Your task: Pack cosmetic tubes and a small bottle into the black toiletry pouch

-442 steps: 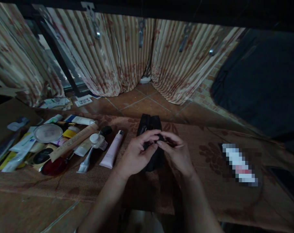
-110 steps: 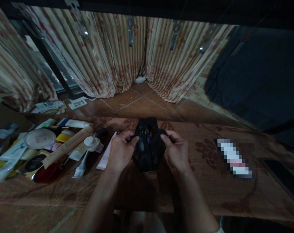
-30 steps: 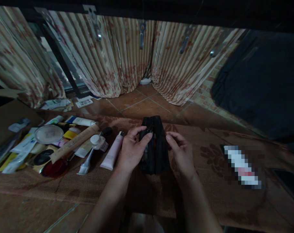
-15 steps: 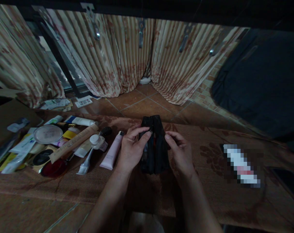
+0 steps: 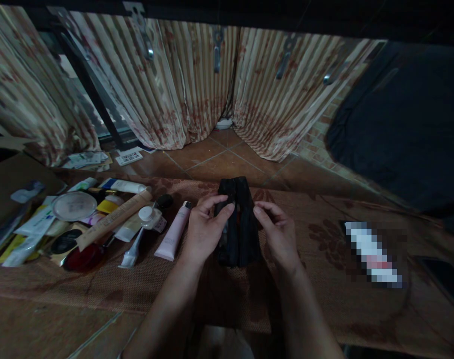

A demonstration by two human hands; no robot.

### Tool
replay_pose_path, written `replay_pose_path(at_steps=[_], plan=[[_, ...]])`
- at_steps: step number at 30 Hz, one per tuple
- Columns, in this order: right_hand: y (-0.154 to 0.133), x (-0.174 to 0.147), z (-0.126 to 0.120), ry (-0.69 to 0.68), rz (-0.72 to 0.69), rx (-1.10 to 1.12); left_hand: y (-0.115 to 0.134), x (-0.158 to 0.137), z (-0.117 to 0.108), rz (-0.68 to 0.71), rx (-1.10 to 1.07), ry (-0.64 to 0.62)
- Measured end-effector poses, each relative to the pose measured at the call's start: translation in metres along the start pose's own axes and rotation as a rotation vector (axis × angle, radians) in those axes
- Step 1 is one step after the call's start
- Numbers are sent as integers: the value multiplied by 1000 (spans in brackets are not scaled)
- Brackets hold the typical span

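A small black zip pouch [image 5: 248, 239] lies on the brown patterned cloth in front of me, with a narrow gap along its top. My left hand [image 5: 208, 224] pinches the pouch's left edge between thumb and fingers. On the opposite side, my right hand [image 5: 277, 229] has its thumb and index finger closed on the right edge. Something reddish shows faintly in the gap, too dark to name. Just left of my left hand lies a pale pink squeeze tube [image 5: 172, 234] with a silver and dark cap.
Left of the tube, several cosmetics lie heaped, among them a white-capped bottle [image 5: 151, 218], a round clear-lidded compact [image 5: 74, 206] and a beige tube [image 5: 114, 218]. A cardboard box [image 5: 21, 169] stands behind them. Rightward lie a pixelated object [image 5: 374, 257] and a dark phone-like slab [image 5: 446, 279].
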State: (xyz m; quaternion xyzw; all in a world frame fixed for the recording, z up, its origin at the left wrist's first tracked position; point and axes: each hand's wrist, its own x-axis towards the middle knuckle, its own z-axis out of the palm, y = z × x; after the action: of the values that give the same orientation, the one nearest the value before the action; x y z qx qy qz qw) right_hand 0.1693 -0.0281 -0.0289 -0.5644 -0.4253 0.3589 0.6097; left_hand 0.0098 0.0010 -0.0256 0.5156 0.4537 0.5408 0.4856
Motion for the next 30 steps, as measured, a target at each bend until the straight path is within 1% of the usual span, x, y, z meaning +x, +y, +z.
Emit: replay_pose_path(at_steps=[5,11,23,30], plan=[[-1,-1,0,5,-5,1,-1,-1,1,-19,-2,-9],[-3,-1,0,-6,-10,1,-1,-1,1,-16,55,-9],[-1,-1,-2,-2,-6,-17,-12,0,-5,-6,130,-45],[-2,-1,1,7,-14,-18,-12,0,-5,-22,102,-19]])
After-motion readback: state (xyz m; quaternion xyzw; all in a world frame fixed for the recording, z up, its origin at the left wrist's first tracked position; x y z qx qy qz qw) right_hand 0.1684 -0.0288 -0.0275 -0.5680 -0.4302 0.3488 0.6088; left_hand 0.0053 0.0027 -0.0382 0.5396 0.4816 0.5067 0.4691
